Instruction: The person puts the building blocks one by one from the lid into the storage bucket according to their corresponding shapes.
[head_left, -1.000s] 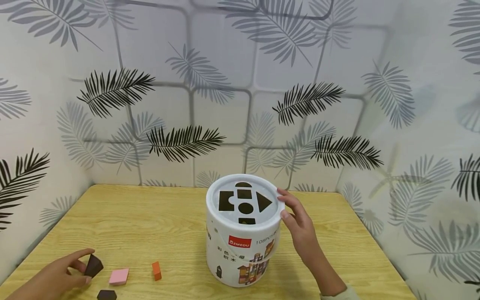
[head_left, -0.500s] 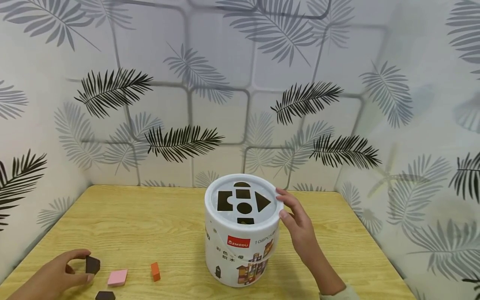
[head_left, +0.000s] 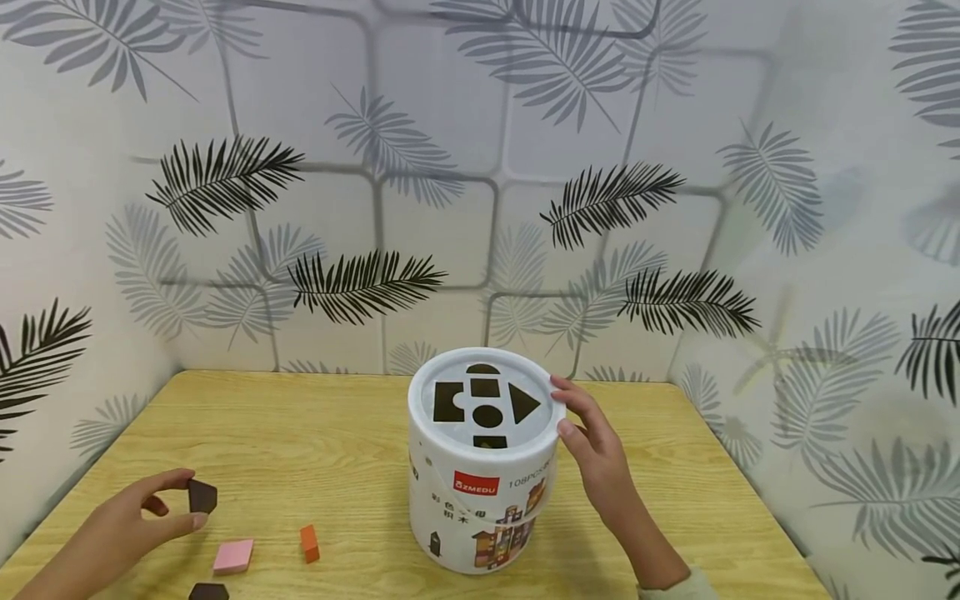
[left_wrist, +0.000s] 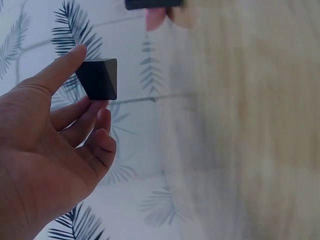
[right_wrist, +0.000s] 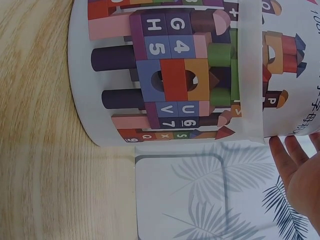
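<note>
My left hand pinches a small black block with slanted faces between thumb and fingertips, above the left side of the table. In the left wrist view this black block sits at the fingertips, while the other fingers curl loosely below. A white cylindrical toy-block bucket stands upright, its lid cut with several shaped holes. My right hand rests its fairly straight fingers and thumb against the bucket's right rim. In the right wrist view the fingers touch the bucket's side, which shows printed blocks.
On the wooden table a pink block, an orange block and another dark block lie between my left hand and the bucket. A wall with a leaf pattern stands behind the table.
My left hand first drew slightly left with the black block, then rose and moved right, away from the loose blocks. The right hand stays on the bucket; the view shifts slightly.
</note>
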